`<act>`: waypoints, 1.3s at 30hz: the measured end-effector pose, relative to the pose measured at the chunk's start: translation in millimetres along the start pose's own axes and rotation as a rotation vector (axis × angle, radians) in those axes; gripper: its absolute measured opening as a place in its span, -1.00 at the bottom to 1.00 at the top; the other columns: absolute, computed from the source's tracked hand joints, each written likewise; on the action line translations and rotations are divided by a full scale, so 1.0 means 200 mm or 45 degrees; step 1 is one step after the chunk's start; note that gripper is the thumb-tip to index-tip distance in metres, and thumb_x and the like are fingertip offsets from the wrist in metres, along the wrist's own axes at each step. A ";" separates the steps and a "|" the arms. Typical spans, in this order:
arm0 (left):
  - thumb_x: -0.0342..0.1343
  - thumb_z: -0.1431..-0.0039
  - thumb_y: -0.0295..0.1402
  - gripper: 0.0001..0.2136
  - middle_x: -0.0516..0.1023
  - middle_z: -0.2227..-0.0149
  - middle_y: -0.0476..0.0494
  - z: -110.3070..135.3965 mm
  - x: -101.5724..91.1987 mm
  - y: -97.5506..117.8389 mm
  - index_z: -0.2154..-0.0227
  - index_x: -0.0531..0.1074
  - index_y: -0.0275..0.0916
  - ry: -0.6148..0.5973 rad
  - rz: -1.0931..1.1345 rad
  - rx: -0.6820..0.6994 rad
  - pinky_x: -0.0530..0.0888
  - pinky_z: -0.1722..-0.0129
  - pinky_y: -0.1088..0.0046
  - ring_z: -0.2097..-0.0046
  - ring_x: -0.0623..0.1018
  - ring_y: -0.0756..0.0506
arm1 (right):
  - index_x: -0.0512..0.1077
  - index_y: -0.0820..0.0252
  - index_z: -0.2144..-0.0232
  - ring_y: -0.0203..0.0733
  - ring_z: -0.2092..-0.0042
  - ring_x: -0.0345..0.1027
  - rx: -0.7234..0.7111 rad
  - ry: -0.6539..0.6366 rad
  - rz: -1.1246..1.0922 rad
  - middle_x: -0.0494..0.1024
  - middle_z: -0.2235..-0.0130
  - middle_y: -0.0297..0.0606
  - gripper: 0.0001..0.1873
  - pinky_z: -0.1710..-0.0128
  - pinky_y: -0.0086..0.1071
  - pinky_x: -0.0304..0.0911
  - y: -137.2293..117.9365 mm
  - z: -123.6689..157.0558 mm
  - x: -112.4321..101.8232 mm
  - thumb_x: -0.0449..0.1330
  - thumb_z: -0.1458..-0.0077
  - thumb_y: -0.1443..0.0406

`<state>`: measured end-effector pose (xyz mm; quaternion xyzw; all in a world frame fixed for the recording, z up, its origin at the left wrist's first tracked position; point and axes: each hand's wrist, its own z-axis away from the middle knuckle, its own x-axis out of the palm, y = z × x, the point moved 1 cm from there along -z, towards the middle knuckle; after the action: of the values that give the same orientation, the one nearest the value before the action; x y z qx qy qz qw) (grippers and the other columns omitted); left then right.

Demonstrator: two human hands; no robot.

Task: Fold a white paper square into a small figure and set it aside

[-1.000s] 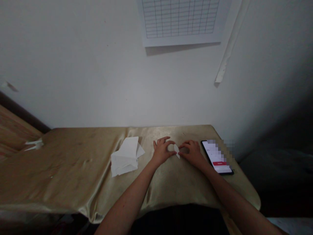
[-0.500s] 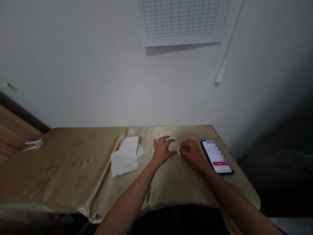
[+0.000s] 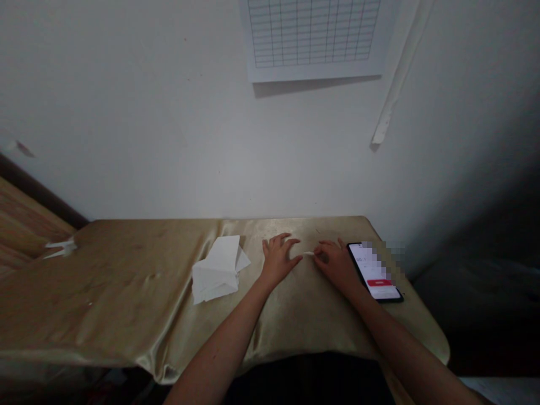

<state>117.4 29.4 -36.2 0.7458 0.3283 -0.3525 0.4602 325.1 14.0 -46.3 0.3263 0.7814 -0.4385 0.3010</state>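
My right hand (image 3: 333, 260) pinches a small, narrow piece of white paper (image 3: 309, 253) between thumb and fingers, just above the cloth. Facing it, my left hand (image 3: 279, 257) has its fingers spread and curved, with nothing between them. The paper's left end points toward my left fingertips, with a slight gap before the thumb. Left of my left hand, a loose pile of white paper pieces (image 3: 217, 273) lies overlapping on the gold satin tablecloth (image 3: 122, 281).
A phone (image 3: 375, 281) with a lit screen, partly blurred out, lies beside my right forearm. White scraps (image 3: 61, 247) sit at the table's far left. Behind the table rises a wall (image 3: 169, 140), where a printed grid sheet (image 3: 312, 39) hangs.
The small paper has turned from a tilted flap to a thin, nearly level strip. My right hand has shifted slightly right, and the left thumb is now apart from the paper.
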 end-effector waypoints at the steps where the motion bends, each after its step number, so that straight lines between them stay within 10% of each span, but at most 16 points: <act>1: 0.34 -0.09 -0.17 -0.54 0.33 -0.24 -0.11 0.00 0.00 0.00 -0.08 0.44 0.11 0.000 -0.002 -0.006 -0.12 -0.33 -0.22 -0.29 0.25 -0.27 | 0.48 0.09 0.33 -0.04 -0.13 0.39 -0.006 -0.021 0.003 0.62 0.12 -0.27 -0.90 -0.35 0.13 -0.24 -0.01 0.00 0.00 0.16 -0.20 0.29; 14: 0.35 -0.07 -0.25 -0.91 0.42 -0.19 -0.04 0.00 -0.01 0.01 0.39 0.58 -0.07 -0.071 0.026 -0.042 -0.16 -0.32 -0.27 -0.27 0.27 -0.25 | 0.61 -0.02 0.30 -0.04 -0.12 0.36 -0.171 -0.099 0.152 0.63 0.17 -0.29 -0.82 -0.32 0.27 -0.38 -0.03 0.01 0.00 0.18 -0.24 0.27; 28: 0.31 -0.12 -0.12 -0.84 0.48 -0.14 0.02 0.01 0.00 0.03 0.23 0.59 0.09 -0.193 0.006 -0.032 -0.22 -0.27 -0.39 -0.25 0.29 -0.25 | 0.61 -0.05 0.23 0.00 -0.11 0.30 -0.024 -0.183 0.102 0.60 0.12 -0.24 -0.76 -0.30 0.31 -0.40 -0.05 0.00 0.02 0.11 -0.25 0.24; 39: 0.28 -0.14 -0.13 -0.81 0.47 -0.15 -0.02 0.02 0.03 0.06 0.18 0.57 0.08 -0.189 0.020 -0.058 -0.19 -0.27 -0.40 -0.25 0.29 -0.27 | 0.63 -0.01 0.22 0.06 -0.04 0.25 0.113 -0.074 0.092 0.57 0.12 -0.18 -0.82 -0.12 -0.03 0.07 0.02 0.00 0.08 0.28 -0.13 0.17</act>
<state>129.4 23.2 -37.2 0.7094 0.2953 -0.3957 0.5029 318.9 19.6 -60.8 0.3544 0.7399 -0.4707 0.3247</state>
